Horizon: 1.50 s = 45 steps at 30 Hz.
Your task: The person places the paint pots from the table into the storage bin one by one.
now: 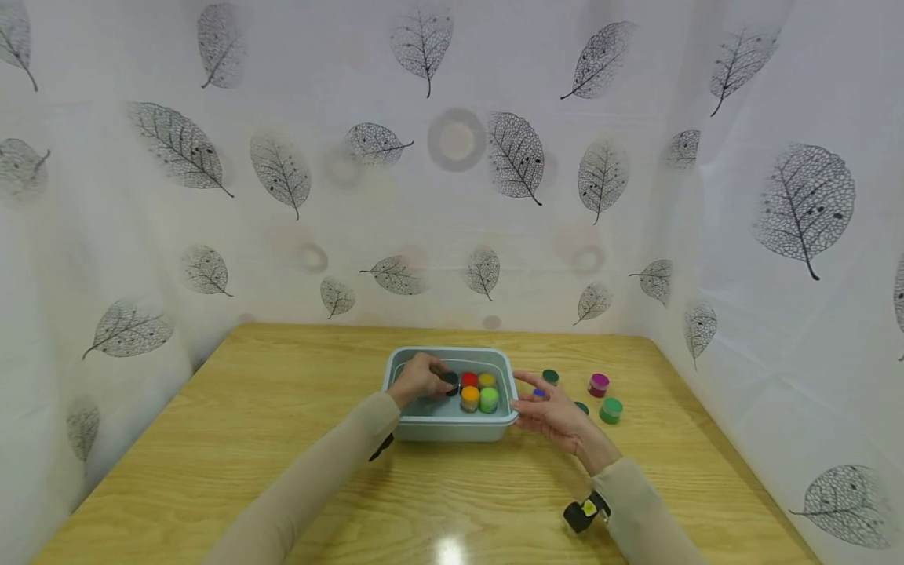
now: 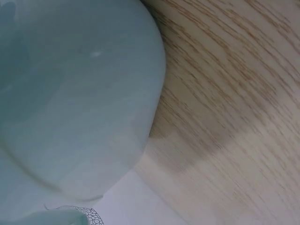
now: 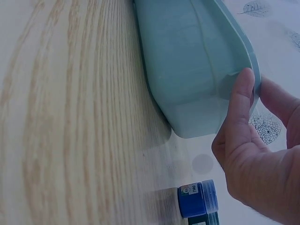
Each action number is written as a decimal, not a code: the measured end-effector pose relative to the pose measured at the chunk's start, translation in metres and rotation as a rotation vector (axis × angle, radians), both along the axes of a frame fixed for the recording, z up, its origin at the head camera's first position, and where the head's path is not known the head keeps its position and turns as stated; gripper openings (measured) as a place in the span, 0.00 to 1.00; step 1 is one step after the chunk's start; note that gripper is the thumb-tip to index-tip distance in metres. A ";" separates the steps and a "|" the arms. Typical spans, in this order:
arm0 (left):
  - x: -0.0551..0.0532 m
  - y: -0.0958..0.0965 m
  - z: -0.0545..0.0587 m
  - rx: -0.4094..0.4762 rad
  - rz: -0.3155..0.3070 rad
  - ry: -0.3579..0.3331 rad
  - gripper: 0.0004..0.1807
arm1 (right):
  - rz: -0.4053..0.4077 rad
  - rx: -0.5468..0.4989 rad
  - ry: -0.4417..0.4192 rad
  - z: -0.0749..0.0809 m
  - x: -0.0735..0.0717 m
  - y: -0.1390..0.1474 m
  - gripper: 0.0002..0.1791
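A pale blue-green plastic bin [image 1: 452, 431] stands on the table with several small jars inside. My left hand [image 1: 418, 378] reaches over its left side and grips a black-looking jar [image 1: 450, 383] by its upper part. Beside that jar are a red jar [image 1: 469, 380], a yellow jar [image 1: 487, 380], an orange jar [image 1: 469, 399] and a light green jar [image 1: 488, 400]. My right hand [image 1: 561, 416] holds the bin's right rim, with digits above and below its edge in the right wrist view. The left hand is not visible in its own wrist view.
Right of the bin stand a magenta jar [image 1: 598, 384], a green jar [image 1: 610, 410], a dark green jar [image 1: 550, 377] and a blue jar [image 3: 192, 199]. Another dark jar [image 1: 581, 408] is partly covered by the right hand. A leaf-patterned curtain [image 1: 452, 235] borders the wooden table [image 1: 297, 369].
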State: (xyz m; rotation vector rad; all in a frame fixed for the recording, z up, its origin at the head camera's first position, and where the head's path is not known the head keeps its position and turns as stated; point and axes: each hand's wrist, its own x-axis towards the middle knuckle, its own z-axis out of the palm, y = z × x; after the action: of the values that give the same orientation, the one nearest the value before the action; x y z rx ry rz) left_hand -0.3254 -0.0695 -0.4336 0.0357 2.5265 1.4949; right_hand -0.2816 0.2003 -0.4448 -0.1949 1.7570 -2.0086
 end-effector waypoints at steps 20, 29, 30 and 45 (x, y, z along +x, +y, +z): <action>-0.001 -0.009 0.005 0.049 0.043 0.052 0.13 | -0.013 0.021 -0.010 0.003 0.001 -0.002 0.40; -0.002 -0.013 0.014 0.106 0.111 0.089 0.06 | -0.017 0.039 0.004 0.001 0.002 -0.001 0.40; -0.002 -0.014 0.016 0.119 0.116 0.083 0.06 | -0.017 0.040 0.005 0.001 0.002 -0.001 0.40; 0.000 -0.034 0.038 0.263 0.146 0.108 0.10 | -0.040 0.034 0.029 0.004 0.002 -0.004 0.38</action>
State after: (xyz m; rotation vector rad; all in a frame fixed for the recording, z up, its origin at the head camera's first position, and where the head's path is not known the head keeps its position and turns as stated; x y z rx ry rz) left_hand -0.3256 -0.1034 -0.3951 -0.0294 2.4403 1.9238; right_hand -0.2794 0.1968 -0.4412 -0.1802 1.8251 -2.0114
